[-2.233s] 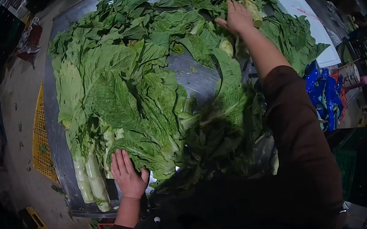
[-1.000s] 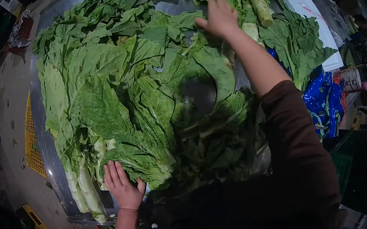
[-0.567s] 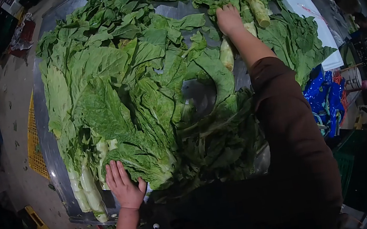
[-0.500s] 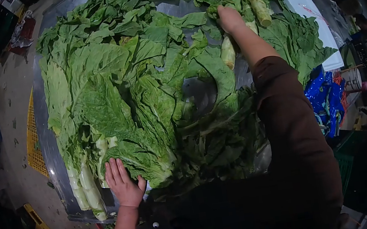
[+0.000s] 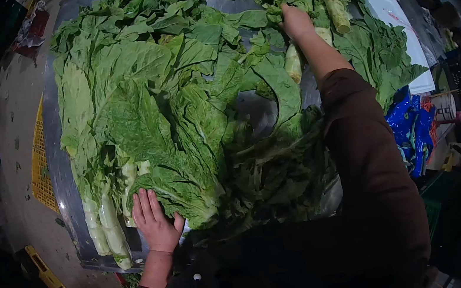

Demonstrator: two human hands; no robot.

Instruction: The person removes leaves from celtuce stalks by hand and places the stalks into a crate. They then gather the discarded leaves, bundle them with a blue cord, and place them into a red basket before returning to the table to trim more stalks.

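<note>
Leafy celtuce (image 5: 119, 119) with pale thick stems lies in a broad heap across a metal table. My left hand (image 5: 157, 221) rests flat at the heap's near edge, its fingers stretched out against a large leaf and pale stems. To its left, two bare celtuce stems (image 5: 114, 233) point toward me. My right arm reaches far across the table. Up there my right hand (image 5: 297, 21) is closed around the leafy part of a celtuce (image 5: 293, 64), whose pale stem shows below the wrist. Just right of that hand lies another thick stem (image 5: 334, 6). My right fingertips are partly hidden among leaves.
Dark, wilted leaves (image 5: 277, 178) lie close to my body. A white foam board (image 5: 393, 18) lies at the right, with a blue plastic bag (image 5: 409, 123) and a white bucket (image 5: 445, 106) beyond. Yellow crates (image 5: 41, 166) stand on the floor at left.
The view has shifted slightly, so the table and heap sit a little further right. Both hands keep nearly the same places on the celtuce.
</note>
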